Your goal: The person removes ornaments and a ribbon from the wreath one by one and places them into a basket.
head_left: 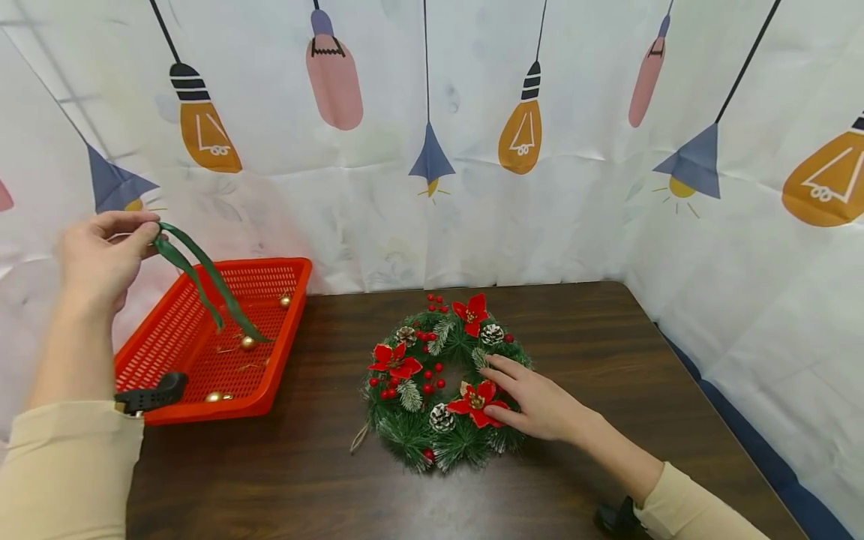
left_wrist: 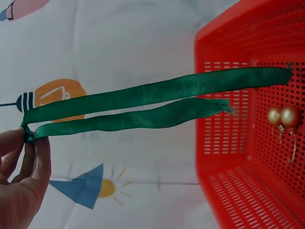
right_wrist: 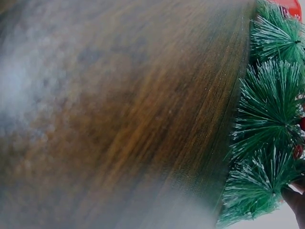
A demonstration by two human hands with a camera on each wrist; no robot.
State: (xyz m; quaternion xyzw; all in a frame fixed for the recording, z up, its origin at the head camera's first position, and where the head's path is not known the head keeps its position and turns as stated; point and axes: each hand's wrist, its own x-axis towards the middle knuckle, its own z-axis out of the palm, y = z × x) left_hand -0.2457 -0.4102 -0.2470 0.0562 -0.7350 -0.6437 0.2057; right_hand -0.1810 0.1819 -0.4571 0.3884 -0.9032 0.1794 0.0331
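At the upper left of the head view, my left hand (head_left: 104,259) pinches a green ribbon (head_left: 219,283) near its fold. Two tails of the ribbon hang down over a red plastic basket (head_left: 290,341); the left wrist view shows both tails with a frayed end on the shorter one. My right hand (head_left: 543,401) rests on the right side of a green Christmas wreath (head_left: 459,446), its fingers fairly straight over a red poinsettia flower (head_left: 476,401). Pine cones, red berries and other red flowers decorate the wreath, which lies flat on the table.
Several gold ball ornaments (left_wrist: 289,116) with strings lie in the basket. The dark wooden table (head_left: 594,337) ends at a white curtain (head_left: 378,225) printed with lamps. A twine loop (head_left: 359,438) sticks out at the wreath's left edge.
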